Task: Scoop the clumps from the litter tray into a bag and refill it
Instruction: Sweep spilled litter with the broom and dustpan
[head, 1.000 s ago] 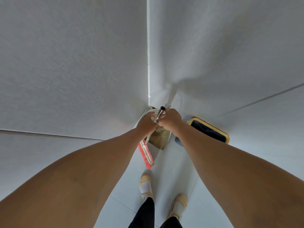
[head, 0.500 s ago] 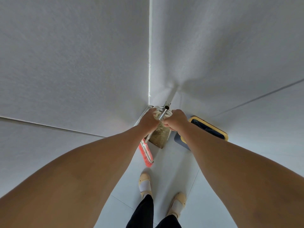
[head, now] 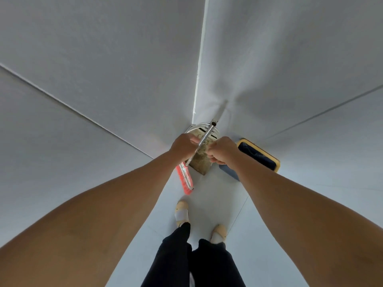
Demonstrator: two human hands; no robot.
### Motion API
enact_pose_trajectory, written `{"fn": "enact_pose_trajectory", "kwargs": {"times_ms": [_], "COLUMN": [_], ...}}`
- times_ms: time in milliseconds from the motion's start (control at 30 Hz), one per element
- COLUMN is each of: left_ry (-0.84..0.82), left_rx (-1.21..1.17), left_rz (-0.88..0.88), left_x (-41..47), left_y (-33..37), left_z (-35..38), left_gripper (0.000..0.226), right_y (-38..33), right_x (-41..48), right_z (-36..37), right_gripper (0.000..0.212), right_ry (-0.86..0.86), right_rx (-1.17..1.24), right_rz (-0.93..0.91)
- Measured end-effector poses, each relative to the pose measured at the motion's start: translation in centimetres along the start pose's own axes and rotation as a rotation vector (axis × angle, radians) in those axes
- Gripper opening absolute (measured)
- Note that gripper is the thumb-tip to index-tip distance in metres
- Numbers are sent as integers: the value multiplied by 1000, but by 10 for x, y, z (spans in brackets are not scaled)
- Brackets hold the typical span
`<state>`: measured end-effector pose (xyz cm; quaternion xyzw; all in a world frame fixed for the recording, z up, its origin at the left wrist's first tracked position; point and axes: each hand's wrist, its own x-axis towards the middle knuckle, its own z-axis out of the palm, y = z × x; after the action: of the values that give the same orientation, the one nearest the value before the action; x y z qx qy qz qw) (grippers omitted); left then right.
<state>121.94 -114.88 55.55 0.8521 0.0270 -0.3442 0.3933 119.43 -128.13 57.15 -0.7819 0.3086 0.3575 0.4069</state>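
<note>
The litter tray (head: pixel 194 128), white-rimmed and filled with brownish litter (head: pixel 202 162), stands on the floor in the wall corner below my hands. My left hand (head: pixel 183 146) grips the metal handle (head: pixel 207 133) of a broom whose red bristle head (head: pixel 186 180) rests on the floor left of the tray. My right hand (head: pixel 221 150) is a closed fist just right of the handle, over the tray; nothing shows in it. Both hands hide part of the tray. No bag or scoop is visible.
A dark blue mat with a yellow rim (head: pixel 261 156) lies on the floor right of the tray, against the wall. My feet in beige slippers (head: pixel 182 212) stand behind the broom head. White walls meet in a corner (head: pixel 199 69).
My right hand has come off the broom handle and shifted right; the left hand keeps its grip. More of the handle's top end shows above the hands.
</note>
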Motion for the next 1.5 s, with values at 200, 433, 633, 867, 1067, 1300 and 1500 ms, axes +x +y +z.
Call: {"fn": "enact_pose_trajectory", "kwargs": {"times_ms": [200, 433, 633, 867, 1067, 1300, 1500], "left_ry": [-37, 80, 175, 285, 418, 559, 675], "left_rx": [-118, -132, -137, -301, -437, -517, -582], "left_rz": [4, -28, -119, -254, -379, -475, -506], "left_x": [-67, -135, -192, -266, -338, -429, -522], "left_y": [2, -8, -23, -57, -102, -164, -220], "left_z": [-13, -13, 15, 41, 57, 82, 107], "left_gripper": [19, 17, 21, 20, 20, 19, 20], "right_y": [0, 22, 43, 57, 61, 78, 111], "right_x": [-54, -100, -126, -151, -191, -255, -321], "right_z": [3, 21, 27, 59, 120, 208, 285], "right_gripper": [19, 17, 18, 19, 14, 15, 17], "right_ry": [-28, -144, -230, -316, -455, -530, -564], "right_rx": [-201, -386, -620, -854, -1073, -1318, -1450], "right_rz": [-163, -259, -362, -484, -592, -749, -812]}}
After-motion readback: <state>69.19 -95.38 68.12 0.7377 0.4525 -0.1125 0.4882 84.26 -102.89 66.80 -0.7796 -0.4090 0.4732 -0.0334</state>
